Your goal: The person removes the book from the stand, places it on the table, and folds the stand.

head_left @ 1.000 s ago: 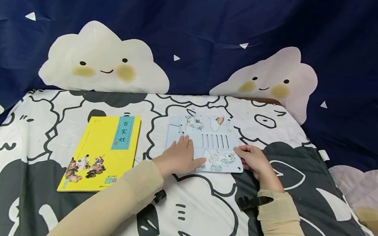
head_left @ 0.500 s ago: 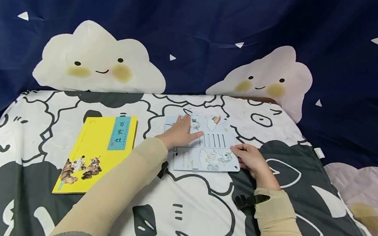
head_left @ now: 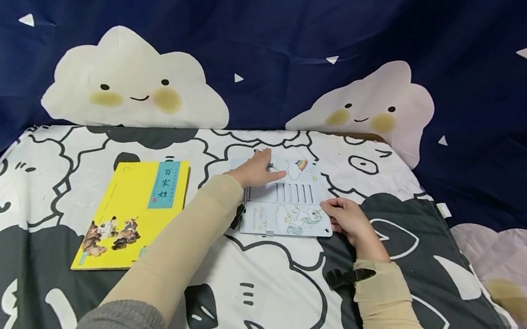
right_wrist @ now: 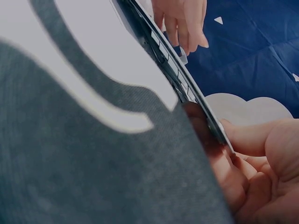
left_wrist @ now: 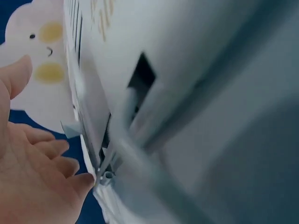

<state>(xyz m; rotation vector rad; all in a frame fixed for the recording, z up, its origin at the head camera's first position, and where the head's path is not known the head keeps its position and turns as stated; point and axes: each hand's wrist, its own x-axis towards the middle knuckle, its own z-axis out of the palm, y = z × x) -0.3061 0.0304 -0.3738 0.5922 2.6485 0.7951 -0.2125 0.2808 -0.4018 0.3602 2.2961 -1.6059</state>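
Note:
A light-blue folding book stand (head_left: pixel 303 219), printed with unicorns and a rainbow and cut with a row of slots, lies right of the middle of the cloth in the head view. My right hand (head_left: pixel 353 225) pinches its right edge, thumb on top and fingers underneath, as the right wrist view shows. Over the upper left part of the stand reaches my left hand (head_left: pixel 257 169), fingers relaxed and covering part of the print. In the left wrist view that hand (left_wrist: pixel 37 177) has its fingertips right at the stand's edge, beside a bent wire rod (left_wrist: pixel 135 149).
A yellow book (head_left: pixel 122 219) with a blue title label lies flat to the left of the stand. The sheep-print cloth (head_left: pixel 279 289) covers the surface. Behind it hangs a dark blue curtain (head_left: pixel 278 26) with smiling clouds.
My left hand has moved up and away from the stand's lower left part to its upper left, uncovering the lower panel. My right hand keeps its hold on the right edge.

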